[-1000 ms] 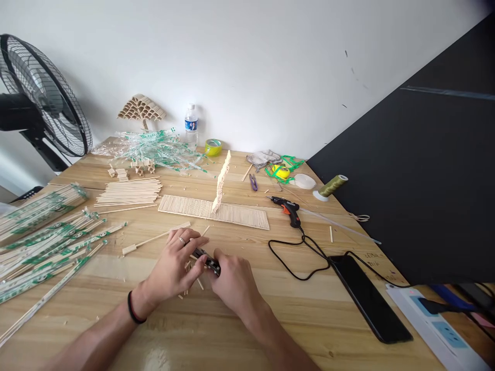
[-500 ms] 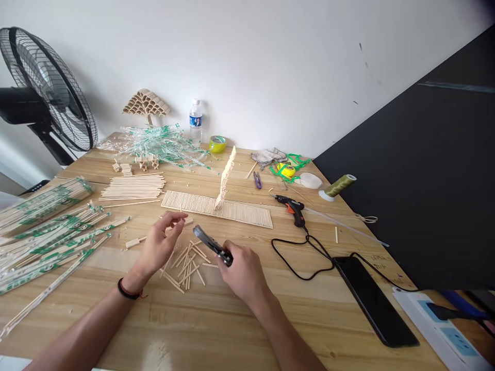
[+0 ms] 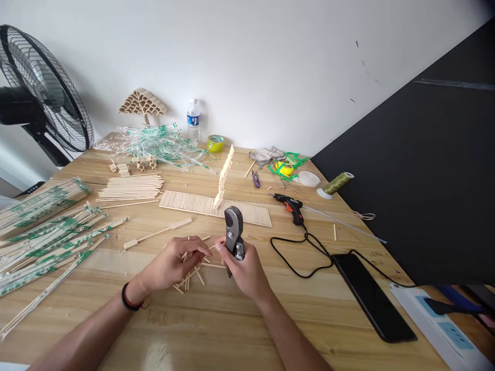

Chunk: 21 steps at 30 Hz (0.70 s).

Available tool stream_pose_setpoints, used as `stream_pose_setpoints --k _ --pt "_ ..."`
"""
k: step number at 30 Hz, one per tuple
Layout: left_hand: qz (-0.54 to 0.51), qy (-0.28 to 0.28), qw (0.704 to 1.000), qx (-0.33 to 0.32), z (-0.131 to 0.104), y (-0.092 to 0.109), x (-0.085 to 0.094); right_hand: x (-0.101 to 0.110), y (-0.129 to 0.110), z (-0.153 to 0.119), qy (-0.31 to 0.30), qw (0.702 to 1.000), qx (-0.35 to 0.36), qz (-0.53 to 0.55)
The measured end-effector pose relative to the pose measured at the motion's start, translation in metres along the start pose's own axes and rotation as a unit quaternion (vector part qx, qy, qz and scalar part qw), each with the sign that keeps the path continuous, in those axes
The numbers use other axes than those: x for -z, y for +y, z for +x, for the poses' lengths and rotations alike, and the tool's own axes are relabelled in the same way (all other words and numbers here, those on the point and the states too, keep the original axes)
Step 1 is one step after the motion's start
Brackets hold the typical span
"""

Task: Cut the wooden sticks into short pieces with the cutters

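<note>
My right hand (image 3: pixel 247 270) is wrapped round a grey-and-black pliers-like cutter (image 3: pixel 234 229), its rounded head pointing up. To the left of it, my left hand (image 3: pixel 174 265) pinches a thin wooden stick (image 3: pixel 212 247) whose end reaches toward my right thumb. Part of this stick is hidden by the fingers. Beneath my left hand lies a loose pile of short cut sticks (image 3: pixel 200 276), partly covered. Just beyond, a stick with flat bundles at both ends (image 3: pixel 154 234) rests on the table. A long panel of sticks (image 3: pixel 247 212) carries an upright stick-built wall (image 3: pixel 223 180).
Wrapped chopsticks (image 3: pixel 42 242) lie at the left, near a row of bare sticks (image 3: pixel 131 185). A glue gun (image 3: pixel 292 206) with its looping cord and a phone (image 3: pixel 373 296) are on the right. Plastic wrappers (image 3: pixel 154 144), a bottle (image 3: pixel 193 118) and tape (image 3: pixel 215 143) stand behind.
My left hand has moved down and right, over the short sticks and close to the right hand. The cutter has turned from pointing left to upright.
</note>
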<state>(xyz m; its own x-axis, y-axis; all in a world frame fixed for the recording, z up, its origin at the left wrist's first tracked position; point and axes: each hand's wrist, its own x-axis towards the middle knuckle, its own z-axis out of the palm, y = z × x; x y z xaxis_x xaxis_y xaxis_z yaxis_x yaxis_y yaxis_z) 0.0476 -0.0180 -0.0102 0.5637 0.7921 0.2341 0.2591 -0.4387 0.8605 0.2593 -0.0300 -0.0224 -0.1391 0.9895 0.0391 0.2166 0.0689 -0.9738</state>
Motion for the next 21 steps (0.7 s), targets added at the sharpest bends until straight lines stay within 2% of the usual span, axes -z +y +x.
stream_pose_setpoints --k 2,4,5,7,9,11,14,21 --pt "0.024 0.022 0.999 -0.001 0.0 -0.007 0.009 0.0 0.0 0.0 0.015 1.0 -0.001 0.004" --pt "0.096 0.084 0.991 0.032 -0.001 -0.02 0.021 0.001 0.0 -0.001 0.039 0.999 -0.006 0.009" --pt "0.146 0.118 0.98 0.065 -0.002 -0.029 0.027 0.001 -0.001 0.0 0.049 0.999 -0.008 0.012" --pt "0.261 0.183 0.937 0.142 -0.004 -0.048 0.039 0.001 -0.001 0.0 0.064 0.998 -0.009 0.015" --pt "0.317 0.19 0.911 0.181 -0.006 -0.062 0.047 0.001 -0.002 0.0 0.072 0.997 -0.005 0.016" --pt "0.327 0.18 0.91 0.18 -0.007 -0.069 0.049 0.001 -0.003 0.0 0.071 0.997 0.005 0.013" --pt "0.313 0.162 0.924 0.152 -0.005 -0.065 0.043 0.001 -0.004 0.0 0.076 0.997 0.018 0.01" --pt "0.214 0.094 0.972 0.015 0.0 -0.027 0.017 0.004 0.009 0.006 0.127 0.99 0.032 0.058"
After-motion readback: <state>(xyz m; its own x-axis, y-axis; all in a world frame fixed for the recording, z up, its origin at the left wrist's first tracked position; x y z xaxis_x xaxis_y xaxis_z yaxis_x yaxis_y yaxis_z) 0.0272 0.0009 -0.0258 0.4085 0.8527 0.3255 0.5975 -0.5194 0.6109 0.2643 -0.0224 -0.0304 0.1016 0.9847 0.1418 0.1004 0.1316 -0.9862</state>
